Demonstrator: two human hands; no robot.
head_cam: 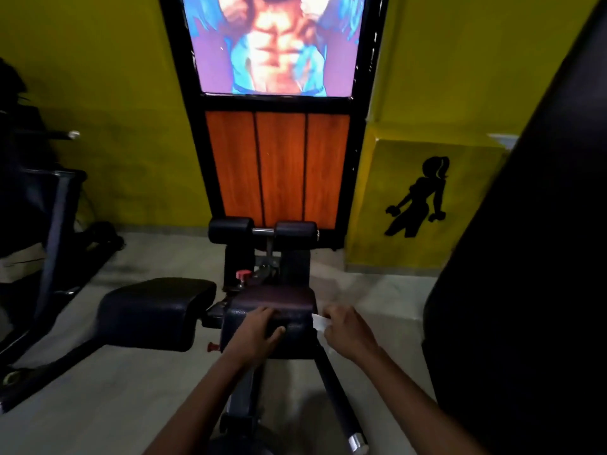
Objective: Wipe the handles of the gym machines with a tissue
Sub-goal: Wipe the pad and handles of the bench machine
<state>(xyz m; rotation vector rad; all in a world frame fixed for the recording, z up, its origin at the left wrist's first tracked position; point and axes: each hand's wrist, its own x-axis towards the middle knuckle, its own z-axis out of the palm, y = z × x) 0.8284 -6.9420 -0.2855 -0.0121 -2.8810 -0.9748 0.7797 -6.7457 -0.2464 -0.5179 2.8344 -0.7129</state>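
A black padded seat (pixel 295 302) of a gym machine stands in front of me. My left hand (pixel 259 330) rests on its front edge, fingers spread over the pad. My right hand (pixel 345 328) is just right of the pad and pinches a white tissue (pixel 319 321), which touches the pad's right side. A black bar handle (pixel 338 399) with a chrome end cap (pixel 357 443) runs from under my right wrist toward the bottom of the view.
A second black pad (pixel 154 307) sits to the left. Two roller pads (pixel 262 229) stand behind the seat, before an orange wall panel (pixel 279 165). A large black punching bag (pixel 532 257) fills the right. Another dark machine frame (pixel 49 231) is at the left.
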